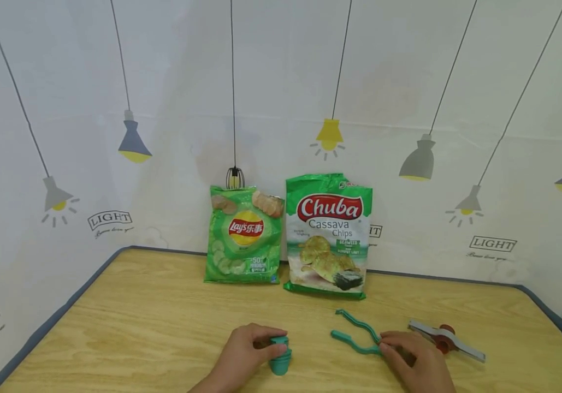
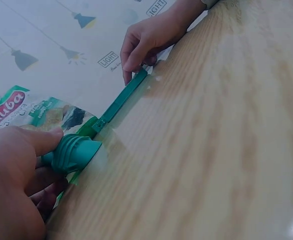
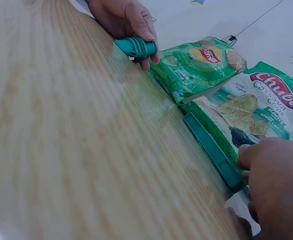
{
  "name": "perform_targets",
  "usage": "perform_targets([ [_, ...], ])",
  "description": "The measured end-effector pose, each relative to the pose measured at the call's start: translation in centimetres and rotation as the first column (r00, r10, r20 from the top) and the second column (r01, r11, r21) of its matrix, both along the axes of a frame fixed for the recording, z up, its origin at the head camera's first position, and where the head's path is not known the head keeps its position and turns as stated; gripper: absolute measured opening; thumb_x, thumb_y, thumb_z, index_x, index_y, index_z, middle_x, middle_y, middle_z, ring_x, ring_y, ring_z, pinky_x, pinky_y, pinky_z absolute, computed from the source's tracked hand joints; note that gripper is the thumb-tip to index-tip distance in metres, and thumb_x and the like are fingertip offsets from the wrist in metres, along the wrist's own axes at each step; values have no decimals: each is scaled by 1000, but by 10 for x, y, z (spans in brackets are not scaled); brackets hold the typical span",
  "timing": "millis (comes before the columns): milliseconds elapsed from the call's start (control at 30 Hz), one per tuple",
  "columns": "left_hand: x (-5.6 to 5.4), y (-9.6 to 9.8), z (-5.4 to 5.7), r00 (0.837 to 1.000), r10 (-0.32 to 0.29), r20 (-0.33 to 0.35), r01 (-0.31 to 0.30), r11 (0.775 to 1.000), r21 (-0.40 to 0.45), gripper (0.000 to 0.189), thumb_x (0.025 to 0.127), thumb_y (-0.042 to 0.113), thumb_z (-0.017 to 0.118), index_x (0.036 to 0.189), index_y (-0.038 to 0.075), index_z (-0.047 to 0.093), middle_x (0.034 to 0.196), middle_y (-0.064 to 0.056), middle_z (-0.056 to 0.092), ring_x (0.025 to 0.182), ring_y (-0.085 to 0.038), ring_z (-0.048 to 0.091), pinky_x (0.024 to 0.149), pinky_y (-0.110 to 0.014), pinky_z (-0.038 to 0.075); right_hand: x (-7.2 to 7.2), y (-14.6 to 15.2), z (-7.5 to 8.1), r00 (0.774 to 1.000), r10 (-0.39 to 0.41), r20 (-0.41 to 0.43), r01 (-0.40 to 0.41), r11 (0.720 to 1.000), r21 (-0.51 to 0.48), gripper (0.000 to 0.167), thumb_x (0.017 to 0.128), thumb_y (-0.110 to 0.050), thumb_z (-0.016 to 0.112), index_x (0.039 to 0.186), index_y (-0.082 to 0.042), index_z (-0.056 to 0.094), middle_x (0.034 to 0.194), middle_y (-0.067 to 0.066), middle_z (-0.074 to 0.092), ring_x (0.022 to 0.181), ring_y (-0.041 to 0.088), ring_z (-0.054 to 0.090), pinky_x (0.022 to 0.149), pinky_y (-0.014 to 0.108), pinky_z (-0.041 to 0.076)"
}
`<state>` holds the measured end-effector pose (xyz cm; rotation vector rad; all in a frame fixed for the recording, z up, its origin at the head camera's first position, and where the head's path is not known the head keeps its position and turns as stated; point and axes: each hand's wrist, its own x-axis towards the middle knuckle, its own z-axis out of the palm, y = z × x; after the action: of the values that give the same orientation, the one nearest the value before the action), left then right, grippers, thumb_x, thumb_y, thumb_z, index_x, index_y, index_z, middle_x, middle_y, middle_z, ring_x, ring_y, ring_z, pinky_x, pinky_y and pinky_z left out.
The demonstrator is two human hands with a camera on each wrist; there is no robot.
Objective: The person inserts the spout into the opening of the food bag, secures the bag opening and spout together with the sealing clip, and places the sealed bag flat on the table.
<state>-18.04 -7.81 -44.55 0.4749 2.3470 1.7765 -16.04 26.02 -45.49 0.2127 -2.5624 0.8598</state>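
Note:
A small teal ribbed spout piece (image 1: 281,367) stands upright on the wooden table, and the left hand (image 1: 243,352) pinches its top between thumb and fingers. In the left wrist view, the spout piece (image 2: 76,154) shows stacked rings and a smooth wider end against the wood. To the right, a long teal bag clip (image 1: 342,337) lies with its two arms spread apart, their tips pointing left. The right hand (image 1: 418,357) pinches the joined end of that clip. In the right wrist view, the clip (image 3: 214,152) lies along the tabletop beside the fingers.
A green Lay's chip bag (image 1: 243,251) and a green-and-white Chuba cassava chips bag (image 1: 330,245) stand at the back against a wall cloth printed with lamps. A grey bar tool with a red round middle (image 1: 467,349) lies right of the right hand. The table (image 1: 138,316) has a dark edge.

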Motion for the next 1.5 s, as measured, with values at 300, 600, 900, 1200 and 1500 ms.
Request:
perform_targets([
  [300, -5, 0, -3, 996, -9, -87, 0, 995, -103, 32, 88, 35, 69, 111, 14, 73, 96, 1, 58, 86, -16, 50, 71, -27, 44, 3, -4, -1, 966, 44, -256, -82, 987, -139, 23, 83, 3, 72, 95, -17, 73, 90, -7, 66, 70, 2, 57, 52, 16, 45],
  [600, -6, -1, -4, 995, 48, -91, -51, 998, -40, 35, 90, 34, 66, 116, 11, 68, 102, -3, 60, 90, -17, 53, 73, -25, 48, 5, -25, -2, 946, 163, -279, -218, 960, -178, 28, 82, 6, 71, 95, -19, 72, 87, -9, 67, 60, 4, 56, 50, 16, 43],
  [900, -35, -20, -3, 867, 440, -233, -403, 895, 189, 26, 91, 22, 67, 114, 9, 66, 107, -3, 67, 90, -13, 56, 72, -25, 48, 8, -58, -2, 917, 322, -233, -372, 902, -217, 23, 88, 1, 66, 104, -16, 70, 88, -7, 66, 64, 4, 58, 51, 21, 48],
  [1200, -67, -52, -6, 732, 533, -424, -523, 839, 150, 43, 86, 15, 74, 126, 10, 60, 120, -9, 57, 99, -25, 54, 74, -34, 44, 0, -86, 3, 848, 530, -23, -515, 811, -279, 27, 95, -11, 61, 122, -9, 61, 100, 3, 66, 58, 2, 52, 47, 23, 45],
  [1500, -97, -83, -5, 745, 547, -382, -512, 836, 197, 71, 85, 10, 73, 146, 19, 38, 136, -22, 37, 120, -38, 38, 93, -51, 34, -18, -115, 0, 804, 588, -85, -590, 773, -235, 31, 94, -9, 61, 125, -13, 60, 101, 2, 65, 61, 2, 52, 49, 22, 45],
])
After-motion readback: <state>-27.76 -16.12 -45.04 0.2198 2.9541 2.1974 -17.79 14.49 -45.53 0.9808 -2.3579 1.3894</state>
